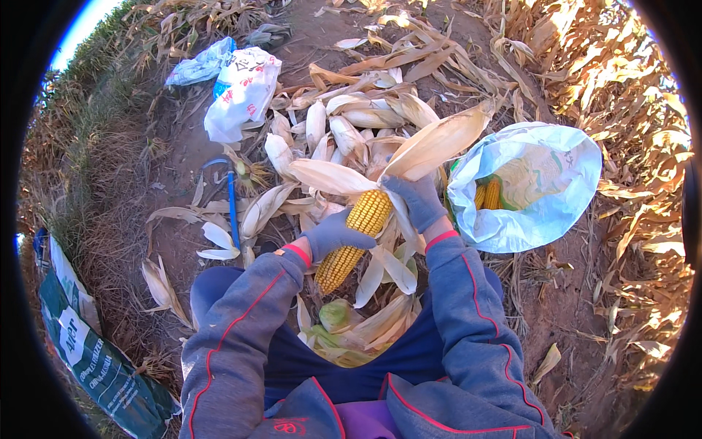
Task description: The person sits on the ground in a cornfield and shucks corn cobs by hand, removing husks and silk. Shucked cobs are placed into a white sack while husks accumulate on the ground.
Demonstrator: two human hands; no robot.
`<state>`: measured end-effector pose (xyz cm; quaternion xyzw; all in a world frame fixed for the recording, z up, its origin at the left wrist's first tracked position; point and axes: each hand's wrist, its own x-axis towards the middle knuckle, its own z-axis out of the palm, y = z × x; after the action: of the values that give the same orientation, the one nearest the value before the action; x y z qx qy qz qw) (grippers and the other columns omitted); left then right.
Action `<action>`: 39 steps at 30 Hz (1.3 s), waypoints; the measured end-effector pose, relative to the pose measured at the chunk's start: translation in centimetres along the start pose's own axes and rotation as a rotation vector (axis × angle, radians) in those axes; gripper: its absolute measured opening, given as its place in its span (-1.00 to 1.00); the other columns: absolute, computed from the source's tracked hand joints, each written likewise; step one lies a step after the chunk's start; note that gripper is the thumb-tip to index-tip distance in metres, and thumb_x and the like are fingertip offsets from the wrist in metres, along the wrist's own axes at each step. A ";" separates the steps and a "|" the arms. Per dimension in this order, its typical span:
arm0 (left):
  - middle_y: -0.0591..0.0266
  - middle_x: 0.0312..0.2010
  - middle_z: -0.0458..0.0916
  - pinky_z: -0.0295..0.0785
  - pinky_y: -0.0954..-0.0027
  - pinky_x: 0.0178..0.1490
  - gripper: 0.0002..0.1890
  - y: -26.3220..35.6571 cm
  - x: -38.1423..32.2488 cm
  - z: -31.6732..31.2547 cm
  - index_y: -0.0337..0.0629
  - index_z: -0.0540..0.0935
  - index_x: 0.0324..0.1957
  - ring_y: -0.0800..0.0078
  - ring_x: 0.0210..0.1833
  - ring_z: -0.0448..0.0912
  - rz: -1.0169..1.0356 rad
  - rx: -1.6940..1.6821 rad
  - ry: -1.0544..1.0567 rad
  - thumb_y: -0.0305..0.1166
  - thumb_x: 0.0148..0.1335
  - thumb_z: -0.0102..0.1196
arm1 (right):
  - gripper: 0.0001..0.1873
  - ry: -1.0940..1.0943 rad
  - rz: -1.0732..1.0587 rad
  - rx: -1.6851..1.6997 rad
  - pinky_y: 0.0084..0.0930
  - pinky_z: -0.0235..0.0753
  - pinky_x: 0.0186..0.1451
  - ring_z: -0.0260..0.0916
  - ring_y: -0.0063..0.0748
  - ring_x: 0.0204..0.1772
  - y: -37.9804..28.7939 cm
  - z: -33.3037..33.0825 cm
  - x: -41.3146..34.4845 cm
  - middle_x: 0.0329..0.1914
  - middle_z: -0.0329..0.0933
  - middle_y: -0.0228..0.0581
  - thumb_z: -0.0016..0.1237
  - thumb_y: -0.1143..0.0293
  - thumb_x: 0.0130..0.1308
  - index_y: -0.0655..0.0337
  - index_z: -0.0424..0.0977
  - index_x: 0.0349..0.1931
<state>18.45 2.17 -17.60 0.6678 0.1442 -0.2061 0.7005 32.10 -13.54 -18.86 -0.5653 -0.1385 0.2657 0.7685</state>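
In a grey glove, my left hand [335, 236] is wrapped around the middle of a yellow ear of corn [368, 213], which slants over the ground between my knees. My right hand [415, 202], also gloved, grips the dry husk [433, 144] at the ear's upper end. Husk leaves are peeled back and spread to both sides, and the kernels are bare. Beyond my hands lies a pile of ears still in their husks [351, 137]. Right of my right hand, an open woven sack [526, 219] holds several husked yellow ears [492, 195].
Left of the pile lies a sickle with a blue handle [232, 208]. Plastic bags [244, 90] rest farther off at upper left. A green fertilizer bag [109, 373] lies at lower left. Loose husks [378, 329] cover ground between my legs; dry stalks [647, 192] line the right.
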 end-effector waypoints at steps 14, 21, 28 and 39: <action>-0.05 -0.12 0.59 0.49 0.21 0.00 -0.15 -0.8 1.3 2.7 -0.25 0.36 0.12 0.11 -0.09 0.61 0.116 0.603 0.366 -0.07 -0.22 0.41 | -0.77 0.365 -0.077 0.090 -0.56 0.42 -0.43 0.42 -0.52 -0.53 0.8 1.9 0.9 -0.58 0.43 -0.34 -0.07 0.27 0.38 0.30 0.45 -0.25; -0.15 0.00 0.54 0.43 0.17 0.12 -0.08 0.7 1.3 3.3 -0.17 0.26 0.26 0.00 0.08 0.52 -0.035 0.874 0.335 -0.11 -0.18 0.37 | -0.78 0.373 -0.051 -0.160 -0.60 0.33 -0.55 0.29 -0.59 -0.61 0.9 2.5 0.8 -0.57 0.40 -0.40 -0.04 0.26 0.38 0.22 0.44 -0.34; 0.02 0.01 0.56 0.41 0.27 0.16 -0.10 -2.0 2.4 1.3 -0.26 0.32 0.21 0.26 0.04 0.55 0.300 0.397 0.135 -0.17 -0.22 0.42 | -0.70 0.361 -0.129 0.285 -0.61 0.18 -0.60 0.13 -0.66 -0.67 -0.4 3.5 0.3 -0.64 0.26 -0.48 -0.05 0.17 0.39 0.21 0.38 -0.41; 0.24 0.06 0.54 0.37 0.37 0.20 -0.21 -0.9 2.0 1.0 -0.19 0.36 0.25 0.48 0.08 0.49 0.143 -0.024 -0.209 -0.45 -0.11 0.37 | -0.68 0.425 -0.106 0.171 -0.60 0.17 -0.61 0.04 -0.65 -0.73 -1.0 4.2 -0.1 -0.69 0.19 -0.52 -0.10 0.15 0.41 0.12 0.33 -0.48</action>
<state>19.66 1.01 -19.25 0.6429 0.0248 -0.2227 0.7325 30.12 -10.51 -16.51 -0.5336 0.0198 0.1108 0.8382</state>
